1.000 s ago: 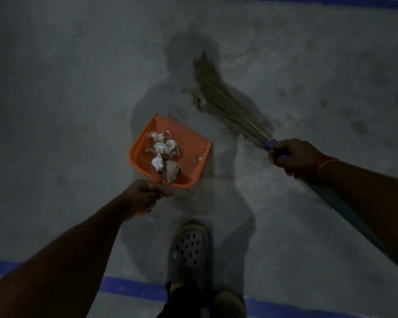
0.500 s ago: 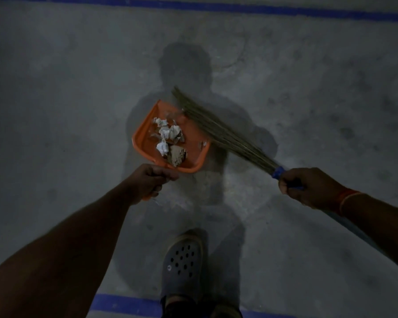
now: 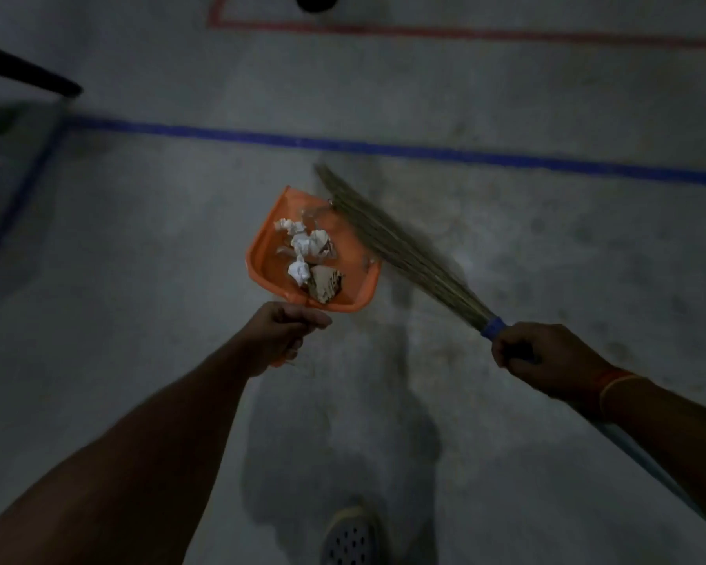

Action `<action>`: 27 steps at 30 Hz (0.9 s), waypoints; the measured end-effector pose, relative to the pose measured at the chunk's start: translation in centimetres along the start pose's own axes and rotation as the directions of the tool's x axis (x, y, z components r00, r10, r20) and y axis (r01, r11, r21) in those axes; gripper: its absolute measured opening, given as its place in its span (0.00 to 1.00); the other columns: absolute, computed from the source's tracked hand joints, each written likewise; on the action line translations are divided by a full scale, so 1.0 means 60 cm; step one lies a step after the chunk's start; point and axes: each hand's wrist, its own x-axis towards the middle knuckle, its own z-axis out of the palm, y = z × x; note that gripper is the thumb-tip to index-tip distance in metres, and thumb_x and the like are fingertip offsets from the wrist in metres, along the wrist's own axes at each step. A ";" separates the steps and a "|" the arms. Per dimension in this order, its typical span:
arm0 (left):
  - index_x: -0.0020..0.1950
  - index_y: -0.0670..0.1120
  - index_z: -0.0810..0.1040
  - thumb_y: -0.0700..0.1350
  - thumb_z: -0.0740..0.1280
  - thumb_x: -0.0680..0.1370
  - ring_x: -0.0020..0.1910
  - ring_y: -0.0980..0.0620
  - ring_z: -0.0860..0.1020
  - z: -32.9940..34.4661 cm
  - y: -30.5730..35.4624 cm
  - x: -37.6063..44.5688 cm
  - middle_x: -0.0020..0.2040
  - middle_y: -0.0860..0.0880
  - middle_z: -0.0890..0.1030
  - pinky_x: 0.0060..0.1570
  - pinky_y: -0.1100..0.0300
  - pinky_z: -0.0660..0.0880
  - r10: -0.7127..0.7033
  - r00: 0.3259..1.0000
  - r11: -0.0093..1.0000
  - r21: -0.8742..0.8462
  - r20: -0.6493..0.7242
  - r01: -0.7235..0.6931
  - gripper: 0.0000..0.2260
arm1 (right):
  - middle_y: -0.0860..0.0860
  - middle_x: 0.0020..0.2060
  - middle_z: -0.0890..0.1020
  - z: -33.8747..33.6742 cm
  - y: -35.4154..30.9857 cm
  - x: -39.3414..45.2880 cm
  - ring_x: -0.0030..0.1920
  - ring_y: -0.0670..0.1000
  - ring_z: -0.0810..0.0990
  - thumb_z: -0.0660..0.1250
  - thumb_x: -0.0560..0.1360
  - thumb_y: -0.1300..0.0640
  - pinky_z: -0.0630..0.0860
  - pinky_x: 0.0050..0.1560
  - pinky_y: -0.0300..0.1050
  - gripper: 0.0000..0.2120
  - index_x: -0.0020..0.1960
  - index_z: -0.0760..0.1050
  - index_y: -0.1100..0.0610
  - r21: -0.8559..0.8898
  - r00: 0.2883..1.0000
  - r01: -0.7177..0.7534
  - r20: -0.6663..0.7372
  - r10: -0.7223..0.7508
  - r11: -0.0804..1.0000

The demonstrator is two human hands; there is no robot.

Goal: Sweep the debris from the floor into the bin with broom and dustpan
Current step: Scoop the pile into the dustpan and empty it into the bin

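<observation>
Compared with half a second ago, both hands sit lower in the view and more floor shows ahead: a blue line (image 3: pixel 384 146) now runs across the middle and a red line (image 3: pixel 424 32) appears beyond it, while the broom's bristles lie along the right edge of the pan rather than across its mouth. The left hand (image 3: pixel 280 334) is curled round the handle of the orange dustpan (image 3: pixel 345 254), which tilts with its open mouth pointing away from the person. Crumpled white paper (image 3: pixel 308 242) and a brownish scrap (image 3: pixel 323 283) rest inside the pan, toward its rear wall. The right hand (image 3: pixel 541 358) grips the broom (image 3: pixel 400 242) just below a blue band at the base of the bristles; the bristle end is blurred and reaches up past the pan's far right corner. An orange wristband (image 3: pixel 612 385) circles the right wrist. One perforated shoe (image 3: pixel 349 540) shows at the bottom edge. A dark object (image 3: pixel 29 77) juts in at the upper left; what it is cannot be made out.
</observation>
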 end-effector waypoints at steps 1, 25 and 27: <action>0.54 0.37 0.83 0.29 0.58 0.82 0.21 0.55 0.66 -0.022 0.032 0.003 0.26 0.48 0.73 0.20 0.66 0.61 0.013 1.000 1.000 -0.004 -0.001 -0.013 0.14 | 0.46 0.39 0.82 -0.024 -0.025 0.021 0.39 0.43 0.80 0.72 0.66 0.68 0.71 0.42 0.32 0.16 0.37 0.79 0.46 0.000 1.000 0.002 -0.012 -0.002 1.000; 0.52 0.40 0.86 0.31 0.59 0.81 0.24 0.53 0.64 -0.479 0.854 0.562 0.31 0.45 0.71 0.24 0.64 0.60 0.151 0.975 0.980 -0.103 -0.164 -0.170 0.15 | 0.44 0.40 0.81 -0.657 -0.362 0.916 0.40 0.43 0.80 0.70 0.68 0.63 0.72 0.43 0.36 0.12 0.38 0.78 0.46 -0.140 0.985 0.160 -0.047 -0.168 0.977; 0.53 0.39 0.85 0.31 0.59 0.81 0.24 0.55 0.66 -0.524 0.918 0.624 0.30 0.45 0.72 0.22 0.63 0.63 0.148 0.977 0.984 -0.077 -0.152 -0.161 0.15 | 0.42 0.40 0.81 -0.701 -0.378 0.995 0.40 0.41 0.79 0.70 0.68 0.63 0.71 0.43 0.36 0.12 0.37 0.77 0.45 -0.143 0.987 0.142 -0.057 -0.151 0.979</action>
